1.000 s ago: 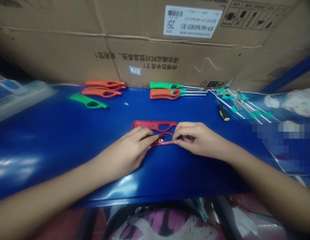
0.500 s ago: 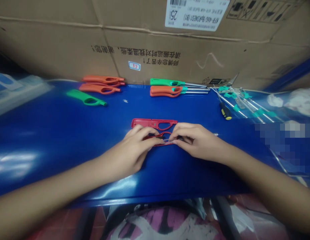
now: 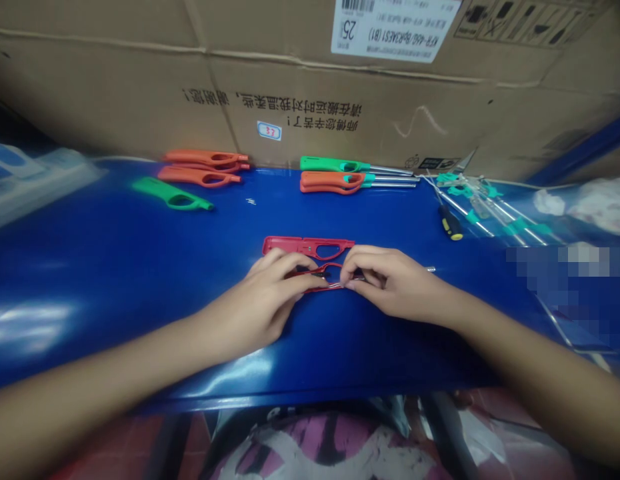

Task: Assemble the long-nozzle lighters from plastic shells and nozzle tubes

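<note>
Between my hands lies a red lighter casing half (image 3: 331, 267), its hollow side up, with thin metallic wire along its near edge. My left hand (image 3: 277, 287) is closed on the casing's left part, fingertips pressed at its inside. At the other end, my right hand (image 3: 383, 277) pinches around the wire and the casing's neck. A metal tube's tip (image 3: 430, 269) pokes out past the right hand; the rest of it is covered. Just beyond, the other red casing half (image 3: 310, 247) rests on the blue table.
Orange casings (image 3: 205, 177) and a green casing (image 3: 173, 195) lie at the back left. Green (image 3: 333, 164) and orange (image 3: 330, 182) lighters with metal tubes sit by the cardboard box (image 3: 140, 87). A screwdriver (image 3: 451, 223) and several tubes with teal parts (image 3: 510, 213) are at right.
My right fingertips have shifted very slightly right along the wire, showing a bit more of the casing between my hands. The left hand has barely moved.
</note>
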Demonstrator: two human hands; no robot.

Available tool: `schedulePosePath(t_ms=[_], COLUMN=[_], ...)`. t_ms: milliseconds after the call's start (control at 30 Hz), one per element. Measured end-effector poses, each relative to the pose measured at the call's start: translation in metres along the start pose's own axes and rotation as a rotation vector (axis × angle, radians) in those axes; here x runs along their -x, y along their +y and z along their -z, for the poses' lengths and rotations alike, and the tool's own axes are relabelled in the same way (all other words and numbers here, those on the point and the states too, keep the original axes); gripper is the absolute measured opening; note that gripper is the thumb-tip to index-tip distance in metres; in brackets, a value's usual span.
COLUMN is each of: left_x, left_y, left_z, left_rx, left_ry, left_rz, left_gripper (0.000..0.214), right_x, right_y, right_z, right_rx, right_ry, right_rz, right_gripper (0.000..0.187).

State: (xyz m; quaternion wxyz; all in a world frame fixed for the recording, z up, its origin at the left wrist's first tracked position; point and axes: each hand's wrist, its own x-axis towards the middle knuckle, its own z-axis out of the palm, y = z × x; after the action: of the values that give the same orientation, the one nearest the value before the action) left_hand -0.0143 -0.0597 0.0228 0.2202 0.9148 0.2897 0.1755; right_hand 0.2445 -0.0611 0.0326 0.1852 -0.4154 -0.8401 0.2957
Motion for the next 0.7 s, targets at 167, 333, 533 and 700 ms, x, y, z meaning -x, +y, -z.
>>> schedulePosePath(t_ms=[167,333,533,700], left_x=[-0.0001,0.0004,0.0005,0.0009], left_y=[-0.0011,-0.0026,-0.0028,-0.0034], left_z=[0.0003,-0.0002,-0.0005,-0.0008], left_rx=[0.006,-0.019,-0.028,-0.048], left_ry=[0.023,0.035,0.037,0.011], left_rz=[-0.011,-0.051,-0.049,-0.055], left_gripper=[0.037,0.043,0.039,0.044], right_x=[-0.0009,-0.0019,-0.0006,-0.0008], right_y=[-0.0002,0.0035,0.0034,0.0034], right_z=[-0.0015,-0.0016,-0.0001,0.0], right_rx=[-0.003,0.016,0.014,-0.002], right_ry=[0.048,0.052,0.028,0.041], right_rz=[0.008,0.071,0.081,0.085], right_gripper=[0.013,0.013,0.016,0.016])
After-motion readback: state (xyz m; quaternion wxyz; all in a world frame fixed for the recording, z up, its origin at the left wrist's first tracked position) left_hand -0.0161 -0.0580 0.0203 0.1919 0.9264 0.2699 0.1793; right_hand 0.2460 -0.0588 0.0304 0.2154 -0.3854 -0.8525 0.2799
